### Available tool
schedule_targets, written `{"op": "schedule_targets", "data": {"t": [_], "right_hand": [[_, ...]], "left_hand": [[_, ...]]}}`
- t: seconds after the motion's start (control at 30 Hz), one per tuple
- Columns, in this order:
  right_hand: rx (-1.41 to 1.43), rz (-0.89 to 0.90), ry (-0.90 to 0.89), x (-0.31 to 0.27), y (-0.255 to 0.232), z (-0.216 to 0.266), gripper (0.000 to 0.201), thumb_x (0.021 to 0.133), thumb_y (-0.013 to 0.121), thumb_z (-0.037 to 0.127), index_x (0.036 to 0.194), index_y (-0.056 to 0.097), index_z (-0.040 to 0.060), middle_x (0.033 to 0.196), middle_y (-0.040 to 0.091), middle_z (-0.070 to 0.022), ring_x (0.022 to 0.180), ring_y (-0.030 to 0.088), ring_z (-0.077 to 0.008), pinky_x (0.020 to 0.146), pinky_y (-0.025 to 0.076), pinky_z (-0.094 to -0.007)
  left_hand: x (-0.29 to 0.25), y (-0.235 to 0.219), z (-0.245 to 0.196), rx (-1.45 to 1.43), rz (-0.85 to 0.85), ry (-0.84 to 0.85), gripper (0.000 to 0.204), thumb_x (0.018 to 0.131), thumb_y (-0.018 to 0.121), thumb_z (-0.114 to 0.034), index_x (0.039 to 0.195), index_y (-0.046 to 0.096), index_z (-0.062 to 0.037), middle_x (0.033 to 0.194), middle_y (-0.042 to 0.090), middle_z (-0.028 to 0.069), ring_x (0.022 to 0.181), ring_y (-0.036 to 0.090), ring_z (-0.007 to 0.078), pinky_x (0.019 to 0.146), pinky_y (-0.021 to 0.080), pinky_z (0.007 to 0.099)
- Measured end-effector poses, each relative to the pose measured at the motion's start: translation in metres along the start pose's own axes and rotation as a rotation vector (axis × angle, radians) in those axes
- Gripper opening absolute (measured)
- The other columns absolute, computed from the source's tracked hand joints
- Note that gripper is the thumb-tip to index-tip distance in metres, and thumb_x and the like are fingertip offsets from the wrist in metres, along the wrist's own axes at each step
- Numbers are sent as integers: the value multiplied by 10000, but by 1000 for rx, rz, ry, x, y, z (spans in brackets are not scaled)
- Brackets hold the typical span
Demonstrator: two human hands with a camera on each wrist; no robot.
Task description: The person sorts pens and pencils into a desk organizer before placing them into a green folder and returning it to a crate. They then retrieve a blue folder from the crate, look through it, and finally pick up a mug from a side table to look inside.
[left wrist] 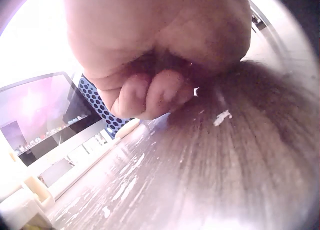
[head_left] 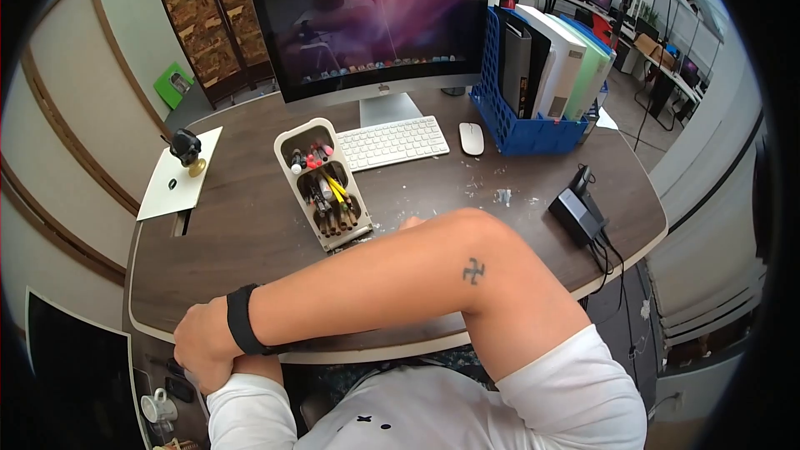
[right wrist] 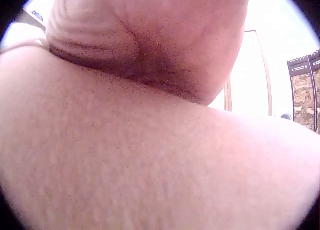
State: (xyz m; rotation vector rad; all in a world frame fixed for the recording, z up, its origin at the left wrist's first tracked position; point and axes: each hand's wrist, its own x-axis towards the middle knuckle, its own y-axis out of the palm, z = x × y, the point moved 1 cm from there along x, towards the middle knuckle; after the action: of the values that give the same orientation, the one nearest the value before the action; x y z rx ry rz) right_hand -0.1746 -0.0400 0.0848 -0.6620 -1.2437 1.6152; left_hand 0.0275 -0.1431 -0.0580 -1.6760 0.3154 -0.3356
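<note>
The right hand [head_left: 202, 343], with a black band [head_left: 243, 319] at its wrist, reaches across the body and holds the left arm [head_left: 260, 365] near the elbow, below the sleeve. In the right wrist view its palm [right wrist: 150, 40] presses against that arm's skin. Most of the left hand [left wrist: 160, 60] is hidden behind the right forearm in the head view. The left wrist view shows it low at the wooden desk [left wrist: 240, 165], fingers [left wrist: 167, 90] curled in and no object seen between them. White scraps [left wrist: 223, 118] lie beside it.
A beige organizer [head_left: 292, 168] with markers and pencils stands behind the forearm. Farther back are a keyboard [head_left: 396, 143], mouse [head_left: 472, 139] and monitor [head_left: 375, 33]. A blue file holder [head_left: 542, 137] and black power adapter [head_left: 575, 215] sit to the right.
</note>
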Motion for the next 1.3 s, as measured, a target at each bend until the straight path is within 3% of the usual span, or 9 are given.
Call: {"op": "schedule_targets", "data": {"t": [0.27, 0.33, 0.57, 0.63, 0.83, 0.97, 1.03, 1.13, 1.3], "right_hand": [[-184, -136, 105, -4, 14, 23, 252, 828, 705, 304, 1001, 866, 214, 1027, 817, -58, 1059, 761, -294, 882, 562, -459], [-114, 3, -182, -10, -1, 11, 258, 814, 690, 284, 986, 863, 201, 986, 813, -67, 1040, 762, -300, 895, 555, -457], [-114, 63, 35, -22, -6, 23, 338, 861, 646, 322, 1080, 852, 168, 1084, 812, -104, 1053, 759, -314, 900, 568, -453], [-174, -157, -293, -24, -4, 13, 148, 784, 707, 256, 805, 820, 163, 792, 765, -40, 797, 746, -265, 667, 524, -424], [-117, 59, -58, -31, -14, 27, 290, 802, 684, 241, 1014, 844, 126, 1000, 805, -118, 991, 766, -321, 813, 584, -419], [-114, 62, -190, -31, -5, 14, 268, 807, 672, 214, 999, 846, 146, 975, 805, -104, 998, 765, -315, 823, 579, -409], [61, -247, -309, -17, 26, 6, 256, 754, 673, 182, 943, 843, 151, 890, 797, -84, 944, 773, -309, 794, 575, -407], [-26, -265, -5, -28, 22, 25, 204, 823, 660, 256, 750, 794, 120, 743, 744, -79, 772, 739, -278, 717, 551, -428], [-71, -94, -113, -24, 7, 25, 240, 851, 668, 332, 833, 823, 150, 812, 768, -61, 840, 748, -278, 760, 556, -415]], "left_hand": [[3, 1, 2, 10, 8, 12, 288, 944, 655, -339, 885, 722, -65, 924, 768, 155, 862, 756, 366, 728, 577, 480], [6, 0, 2, 12, 9, 20, 287, 941, 656, -336, 878, 722, -64, 915, 768, 156, 852, 757, 369, 720, 578, 481], [8, 5, 6, 16, 20, 23, 284, 930, 661, -325, 850, 725, -60, 883, 769, 161, 816, 759, 376, 690, 582, 485], [13, 5, 8, 12, 21, 20, 284, 927, 662, -322, 842, 726, -58, 874, 769, 162, 806, 760, 378, 681, 583, 486], [20, 10, 14, 17, 29, 35, 283, 918, 666, -312, 819, 728, -55, 846, 769, 166, 776, 762, 385, 655, 586, 490], [25, 13, 18, 9, 47, 37, 283, 913, 669, -306, 803, 729, -52, 828, 769, 169, 756, 763, 389, 638, 588, 492], [30, 13, 20, 12, 56, 42, 283, 910, 670, -303, 795, 730, -51, 819, 770, 170, 746, 764, 391, 630, 589, 493], [35, 17, 23, 12, 60, 42, 283, 905, 672, -298, 783, 731, -50, 806, 770, 172, 731, 765, 394, 617, 590, 495], [30, 16, 21, -31, -42, 33, 295, 874, 675, -285, 707, 733, -48, 765, 753, 211, 687, 761, 388, 571, 585, 487]]}}
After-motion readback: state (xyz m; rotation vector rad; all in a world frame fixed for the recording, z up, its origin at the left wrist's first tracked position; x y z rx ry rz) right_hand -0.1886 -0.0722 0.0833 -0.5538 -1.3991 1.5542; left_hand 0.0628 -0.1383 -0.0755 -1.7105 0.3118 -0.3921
